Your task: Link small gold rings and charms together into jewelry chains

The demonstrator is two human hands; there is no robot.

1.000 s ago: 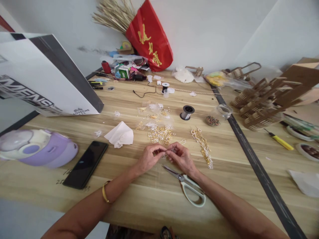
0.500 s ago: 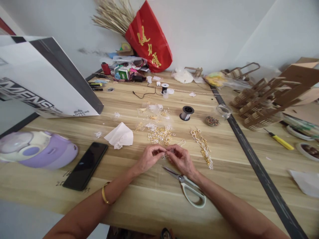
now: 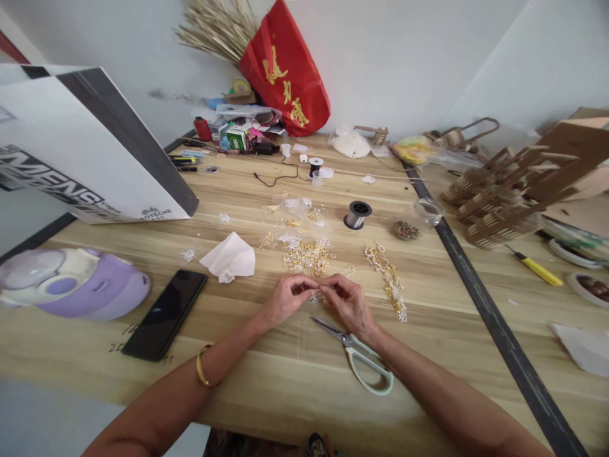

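My left hand (image 3: 287,299) and my right hand (image 3: 349,304) meet over the table, fingertips pinched close together. What they pinch is too small to make out; silvery bits (image 3: 314,296) show just at and below the fingertips. Beyond my hands lies a loose pile of gold and silver beads and rings (image 3: 307,257). Scissors (image 3: 349,346) with pale green handles lie by my right wrist, blades slightly apart. Right of my right hand is a bunch of gold and silver chain-like strands (image 3: 386,282). A thin pale strand with a loop (image 3: 351,270) rests just beyond my right hand.
A spool of wire (image 3: 357,215) and a dish of dark beads (image 3: 406,230) stand behind. To the left are a crumpled tissue (image 3: 229,257), a phone (image 3: 165,315), a purple bottle (image 3: 95,285) and a large white box (image 3: 95,152). Woven baskets (image 3: 495,190) and a yellow cutter (image 3: 537,269) lie right.
My hands stay together in almost the same place, with only slight finger movement. The whole view has shifted very slightly; the things on the table look unmoved.
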